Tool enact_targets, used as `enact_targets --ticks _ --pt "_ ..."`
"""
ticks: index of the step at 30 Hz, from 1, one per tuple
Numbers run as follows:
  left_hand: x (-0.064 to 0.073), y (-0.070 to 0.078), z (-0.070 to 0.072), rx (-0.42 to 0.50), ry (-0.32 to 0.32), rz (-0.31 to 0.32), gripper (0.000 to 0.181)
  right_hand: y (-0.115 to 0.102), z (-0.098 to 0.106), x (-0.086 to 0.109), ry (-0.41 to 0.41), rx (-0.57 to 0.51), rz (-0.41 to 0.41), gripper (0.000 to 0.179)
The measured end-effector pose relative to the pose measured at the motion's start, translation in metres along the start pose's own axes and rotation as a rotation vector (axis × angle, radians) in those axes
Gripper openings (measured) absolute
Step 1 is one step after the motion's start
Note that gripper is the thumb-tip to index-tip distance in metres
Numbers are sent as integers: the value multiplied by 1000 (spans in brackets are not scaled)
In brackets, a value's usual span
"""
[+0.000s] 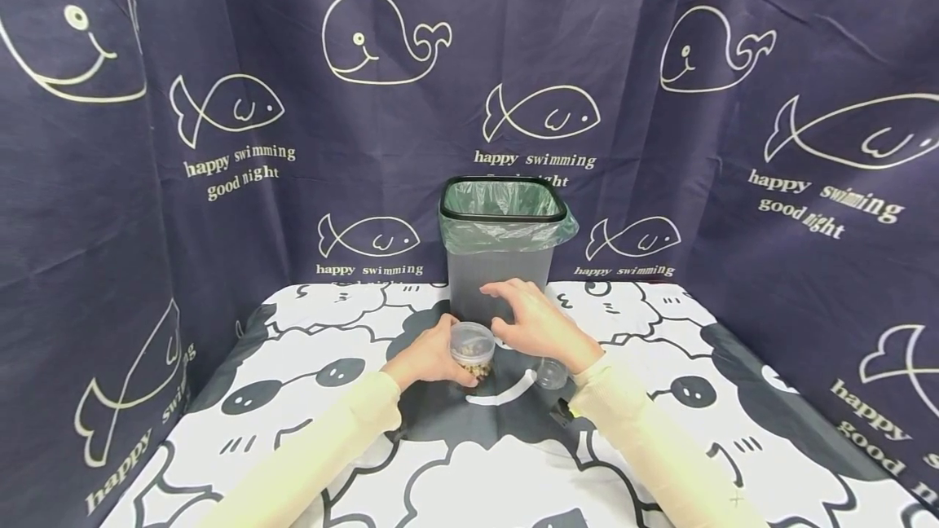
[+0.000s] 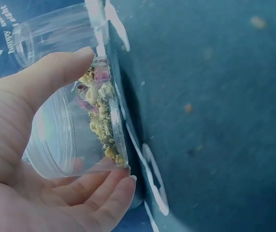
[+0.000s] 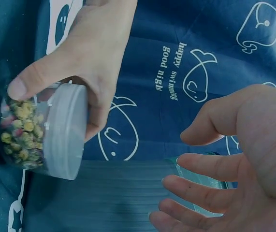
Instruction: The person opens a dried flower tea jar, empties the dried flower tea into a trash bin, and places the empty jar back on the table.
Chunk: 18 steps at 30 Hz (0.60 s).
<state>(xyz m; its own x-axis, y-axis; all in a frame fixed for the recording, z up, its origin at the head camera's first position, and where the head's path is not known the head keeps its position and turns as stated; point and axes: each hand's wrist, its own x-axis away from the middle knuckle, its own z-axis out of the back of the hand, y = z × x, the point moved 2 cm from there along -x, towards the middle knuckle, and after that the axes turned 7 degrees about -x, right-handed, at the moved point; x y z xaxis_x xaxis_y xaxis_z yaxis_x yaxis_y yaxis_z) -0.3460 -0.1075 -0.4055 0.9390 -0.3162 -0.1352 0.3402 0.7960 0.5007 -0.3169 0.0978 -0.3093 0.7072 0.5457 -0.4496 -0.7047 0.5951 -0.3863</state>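
My left hand grips a small clear plastic jar around its side, thumb on one side and fingers on the other. Dried flowers, yellow with some pink, lie in the bottom of the jar. A translucent lid covers its top. My right hand hovers to the right of the jar, holding nothing, its fingers spread and slightly bent in the right wrist view. A second clear container stands by the right wrist, partly hidden by the sleeve; no contents show in it.
Behind the hands stands a grey bin with a black rim and a green liner bag. A small dark object with a yellow part lies beneath the right sleeve. Dark printed curtains enclose the cartoon-patterned tablecloth.
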Motion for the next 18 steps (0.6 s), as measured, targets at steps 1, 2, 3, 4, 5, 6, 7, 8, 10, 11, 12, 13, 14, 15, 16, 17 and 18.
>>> enact_targets --ticks 1,2,3,4,5,6,7,8,10,11,12,13,14,15,16,17,18 --pt "0 0 2 0 3 2 102 0 0 0 -1 1 0 52" --pt "0 0 4 3 4 4 102 0 0 0 -1 0 -2 52" --pt "0 0 7 6 6 9 102 -1 0 0 -2 -2 -4 52" --pt "0 0 9 10 7 12 101 -1 0 0 -2 -3 -7 52" --pt "0 1 12 14 8 15 101 -1 1 0 -3 -4 -9 53" --pt "0 1 15 18 11 15 101 -1 1 0 -3 -6 -13 53" --pt "0 1 18 26 14 18 100 -1 2 1 -4 -7 -16 53" --pt "1 1 20 30 19 19 100 -2 2 1 -3 -8 -18 53" --pt "1 1 25 38 32 19 99 -1 4 1 2 -14 -21 53" --pt "1 0 27 41 40 16 99 -2 4 1 7 -16 -20 53" --pt "1 0 30 44 50 13 99 -2 5 1 12 -19 -20 53" --pt "1 -1 32 47 59 10 98 -2 6 1 18 -21 -19 53" --pt "1 -1 35 51 66 5 98 -2 7 1 25 -23 -15 53" --pt "1 -2 37 58 73 1 98 -2 8 1 34 -25 -9 52" --pt "1 -2 40 62 78 -3 97 -1 8 1 43 -21 -3 52" --pt "2 -2 43 70 84 -8 96 -2 9 1 49 -22 2 52" --pt "2 -2 46 79 90 -13 95 -1 9 1 54 -21 7 52"
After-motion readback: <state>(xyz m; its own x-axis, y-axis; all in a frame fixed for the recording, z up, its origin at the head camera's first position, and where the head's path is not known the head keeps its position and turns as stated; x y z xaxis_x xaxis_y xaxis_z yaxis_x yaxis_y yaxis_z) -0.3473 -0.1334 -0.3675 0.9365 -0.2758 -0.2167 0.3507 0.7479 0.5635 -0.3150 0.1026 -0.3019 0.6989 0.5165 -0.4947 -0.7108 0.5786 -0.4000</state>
